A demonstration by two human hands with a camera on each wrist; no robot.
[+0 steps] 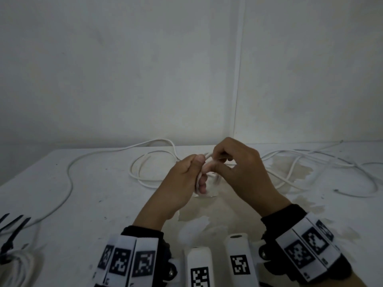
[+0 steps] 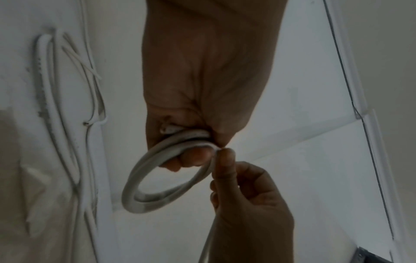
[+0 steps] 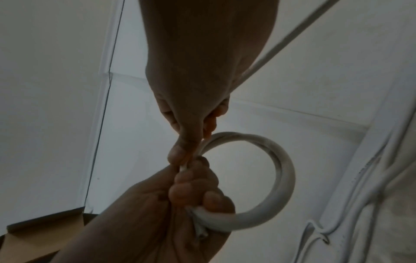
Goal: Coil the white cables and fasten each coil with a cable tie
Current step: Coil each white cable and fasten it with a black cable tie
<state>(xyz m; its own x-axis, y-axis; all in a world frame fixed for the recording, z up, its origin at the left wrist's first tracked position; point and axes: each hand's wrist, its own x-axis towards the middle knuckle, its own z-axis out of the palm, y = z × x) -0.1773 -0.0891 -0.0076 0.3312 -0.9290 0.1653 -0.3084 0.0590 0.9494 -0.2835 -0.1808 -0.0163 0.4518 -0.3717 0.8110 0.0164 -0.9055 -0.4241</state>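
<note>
Both hands meet above the middle of the white table (image 1: pixel 99 204). My left hand (image 1: pixel 186 175) grips a small round coil of white cable (image 2: pixel 144 179), two turns thick, with the cut end poking out of the fist. My right hand (image 1: pixel 234 160) pinches the same cable (image 3: pixel 284 170) between thumb and fingertips at the top of the loop, right against the left fingers. The free length of cable (image 3: pixel 290 35) runs back past the right palm. In the head view the coil is mostly hidden behind the hands.
Loose white cables (image 1: pixel 151 160) loop over the table behind the hands and stretch to the left (image 1: pixel 68 183) and right (image 1: pixel 323 164). A tied coil (image 1: pixel 18 264) with black cable ties (image 1: pixel 12 228) lies at the near left edge. Walls close behind.
</note>
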